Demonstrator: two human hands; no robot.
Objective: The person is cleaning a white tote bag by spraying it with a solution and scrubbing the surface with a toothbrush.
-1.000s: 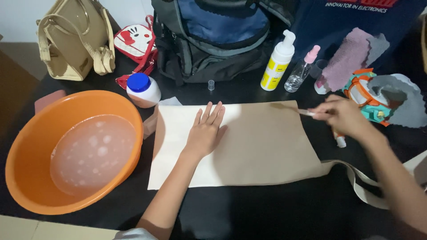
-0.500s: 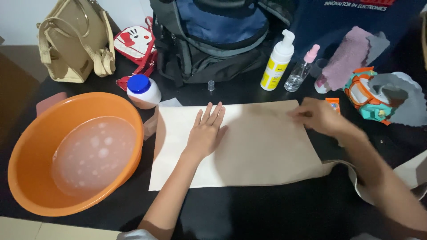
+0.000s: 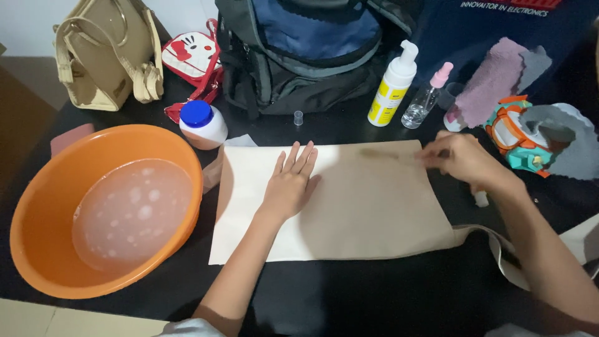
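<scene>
Both forearms bare; pale short sleeve (image 3: 187, 327) at left shoulder.

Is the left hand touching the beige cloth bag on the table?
Touching. The head view shows the left hand pressed flat, fingers spread, on the beige cloth bag, with no gap under the palm.

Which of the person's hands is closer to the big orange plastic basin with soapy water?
Left. The left hand lies flat on the beige cloth bag, just right of the orange plastic basin. The right hand is at the bag's far right edge, much farther away.

Left hand (image 3: 290, 184) flat, fingers spread; right hand (image 3: 458, 161) curled.
</scene>
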